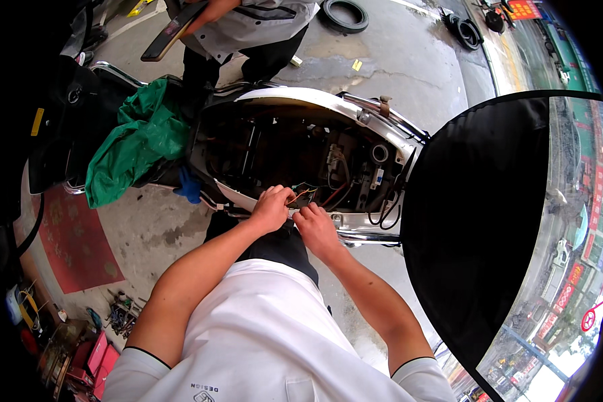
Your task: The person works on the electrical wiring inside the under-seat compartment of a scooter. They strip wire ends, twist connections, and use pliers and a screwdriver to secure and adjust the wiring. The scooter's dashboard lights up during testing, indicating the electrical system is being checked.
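Note:
Before me is a white scooter or motor tricycle body (301, 94), its under-seat bay (281, 144) uncovered, showing dark machinery, hoses and connectors. My left hand (273, 206) reaches over the bay's near edge, its thumb and fingers pinched on thin orange wires (303, 194). Close beside it on the right, my right hand (318, 229) is closed at the same edge, fingertips bent inward. What those fingertips hold is hidden. Farther right in the bay are a white connector (378, 177) and a round, light-rimmed opening (380, 153).
Green plastic sheeting (141, 137) and a blue glove (189, 184) lie left of the bay. Across the vehicle stands a person (248, 27) holding a dark, phone-like device (174, 30). A black-edged windshield (476, 221) rises on the right. A tyre (344, 15) lies beyond; a red mat (80, 241) is left.

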A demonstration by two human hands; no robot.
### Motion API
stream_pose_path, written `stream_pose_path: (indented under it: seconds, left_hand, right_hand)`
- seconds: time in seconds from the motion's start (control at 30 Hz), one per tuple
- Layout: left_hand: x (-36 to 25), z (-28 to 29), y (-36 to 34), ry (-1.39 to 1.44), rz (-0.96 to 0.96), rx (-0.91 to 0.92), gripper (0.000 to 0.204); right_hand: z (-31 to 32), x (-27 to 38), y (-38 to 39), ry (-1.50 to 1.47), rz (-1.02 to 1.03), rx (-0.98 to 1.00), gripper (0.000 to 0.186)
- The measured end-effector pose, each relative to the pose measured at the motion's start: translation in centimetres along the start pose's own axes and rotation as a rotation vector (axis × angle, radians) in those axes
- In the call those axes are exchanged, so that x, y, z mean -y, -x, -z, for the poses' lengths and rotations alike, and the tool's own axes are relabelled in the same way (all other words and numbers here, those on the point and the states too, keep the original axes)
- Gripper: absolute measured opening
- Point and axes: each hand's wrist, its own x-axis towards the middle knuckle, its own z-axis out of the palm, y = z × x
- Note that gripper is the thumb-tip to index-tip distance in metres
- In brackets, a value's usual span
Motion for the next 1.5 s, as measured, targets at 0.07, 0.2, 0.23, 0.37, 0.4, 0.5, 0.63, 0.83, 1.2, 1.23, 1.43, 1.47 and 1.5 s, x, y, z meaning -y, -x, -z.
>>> stream_pose_path:
  seconds: [0.07,0.2,0.23,0.37,0.4,0.5,0.63,0.83,1.2,1.23,1.43,1.47,1.5]
  left_hand:
    - [0.0,0.2,-0.1,-0.007,0.041,0.057,0.025]
    - [0.4,0.2,0.0,0.002,0.051,0.066,0.023]
    - [0.3,0.3,0.0,0.002,0.053,0.067,0.022]
    - [0.1,0.5,0.1,0.001,0.05,0.069,0.021]
    - [0.0,0.5,0.1,-0.001,0.049,0.069,0.021]
    - [-0.2,0.6,0.0,-0.007,0.047,0.065,0.02]
    - [0.0,0.4,0.0,-0.013,0.032,0.053,0.02]
    - [-0.1,0.1,0.0,-0.014,0.035,0.034,0.021]
    - [0.4,-0.3,0.2,0.006,0.054,-0.008,0.024]
    - [0.3,-0.2,0.1,0.005,0.054,-0.007,0.024]
    - [-0.1,0.2,0.2,0.012,0.057,-0.015,0.022]
    - [-0.2,0.3,0.2,0.009,0.059,-0.021,0.022]
    - [-0.3,0.4,0.2,0.012,0.065,-0.025,0.022]
  right_hand:
    - [-0.2,0.0,0.2,-0.017,-0.01,0.04,0.012]
    - [-0.3,0.4,-0.1,-0.063,-0.079,-0.033,0.016]
    - [-0.3,0.5,-0.2,-0.047,-0.115,-0.032,0.016]
    - [-0.2,0.5,-0.4,-0.021,-0.166,-0.031,0.014]
    - [-0.2,0.4,-0.3,-0.024,-0.156,-0.033,0.013]
    - [-0.2,-0.1,-0.4,-0.035,-0.112,-0.042,0.015]
    - [0.9,-1.0,-0.8,-0.108,-0.049,0.005,0.02]
    - [0.8,-2.1,-1.5,-0.143,-0.035,0.095,0.031]
    - [0.5,-2.7,-2.3,-0.271,-0.18,0.173,0.025]
    - [0.4,-2.6,-2.2,-0.225,-0.182,0.192,0.025]
    - [0.0,-1.7,-2.1,-0.084,-0.104,0.089,0.019]
    - [0.4,-1.4,-2.4,-0.063,-0.049,0.015,0.019]
    - [0.8,-1.1,-2.7,-0.042,0.006,-0.058,0.019]
